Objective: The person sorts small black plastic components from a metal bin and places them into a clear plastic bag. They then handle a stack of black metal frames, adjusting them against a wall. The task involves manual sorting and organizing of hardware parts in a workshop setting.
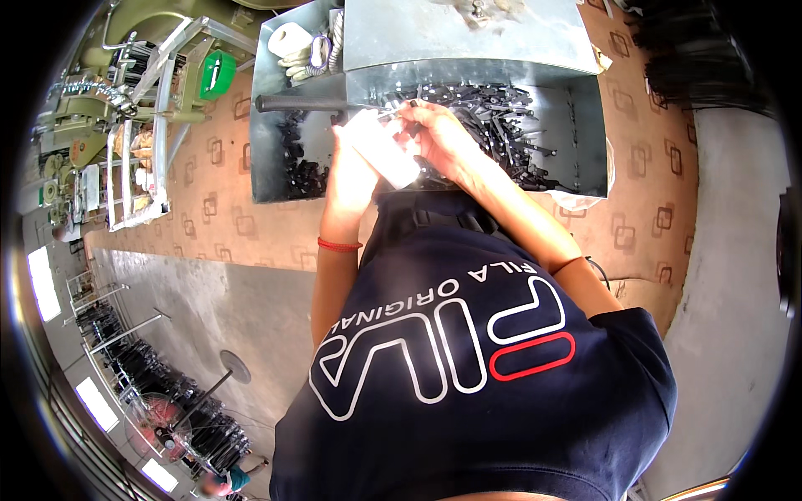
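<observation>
Left hand (351,167) gripping a glare-washed white object (387,153). Right hand (439,138) just right of it, fingers bent, grip unclear. Black rod (301,103) runs left from the fingertips. Shirt (535,426) below hands: big white-outlined lettering, red accent.

The small parts (508,134) are black, the bin (590,125) grey, the floor covering (225,175) tan with brown squares.

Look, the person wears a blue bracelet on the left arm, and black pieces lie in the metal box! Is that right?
The bracelet is red, not blue, as the head view shows. It is on the left arm, and black pieces do lie in the metal box.
</observation>
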Demonstrator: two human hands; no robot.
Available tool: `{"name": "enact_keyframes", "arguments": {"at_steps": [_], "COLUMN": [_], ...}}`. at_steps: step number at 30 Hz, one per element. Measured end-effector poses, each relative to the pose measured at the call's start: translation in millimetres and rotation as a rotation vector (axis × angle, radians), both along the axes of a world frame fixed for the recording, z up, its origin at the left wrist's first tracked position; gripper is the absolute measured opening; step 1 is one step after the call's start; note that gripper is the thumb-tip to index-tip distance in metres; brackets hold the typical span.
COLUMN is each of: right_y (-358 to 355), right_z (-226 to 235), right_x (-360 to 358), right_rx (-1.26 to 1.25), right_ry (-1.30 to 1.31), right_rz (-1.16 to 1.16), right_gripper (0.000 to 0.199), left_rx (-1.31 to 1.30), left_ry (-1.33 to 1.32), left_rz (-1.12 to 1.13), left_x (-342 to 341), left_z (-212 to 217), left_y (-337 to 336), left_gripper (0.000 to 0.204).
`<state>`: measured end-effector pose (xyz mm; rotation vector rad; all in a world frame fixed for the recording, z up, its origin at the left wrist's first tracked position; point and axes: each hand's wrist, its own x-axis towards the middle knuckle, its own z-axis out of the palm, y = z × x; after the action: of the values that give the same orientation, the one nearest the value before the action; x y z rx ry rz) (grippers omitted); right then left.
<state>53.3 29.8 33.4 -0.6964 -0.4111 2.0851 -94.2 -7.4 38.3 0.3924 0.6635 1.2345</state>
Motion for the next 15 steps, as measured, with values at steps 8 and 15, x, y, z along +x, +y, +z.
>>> {"name": "enact_keyframes", "arguments": {"at_steps": [8, 15], "right_y": [-5.9, -10.5], "right_z": [16.1, 20.4], "right_x": [5.0, -2.6], "right_rx": [0.24, 0.614], "right_ry": [-0.146, -0.469], "right_rz": [0.048, 0.184], "right_gripper": [0.017, 0.02], "left_rx": [0.032, 0.089], "left_ry": [0.501, 0.697], "left_rz": [0.042, 0.005], "left_x": [-12.2, -8.7], "left_z": [7.6, 20.2], "left_y": [-4.2, -6.1], "left_gripper": [0.029, 0.025]}}
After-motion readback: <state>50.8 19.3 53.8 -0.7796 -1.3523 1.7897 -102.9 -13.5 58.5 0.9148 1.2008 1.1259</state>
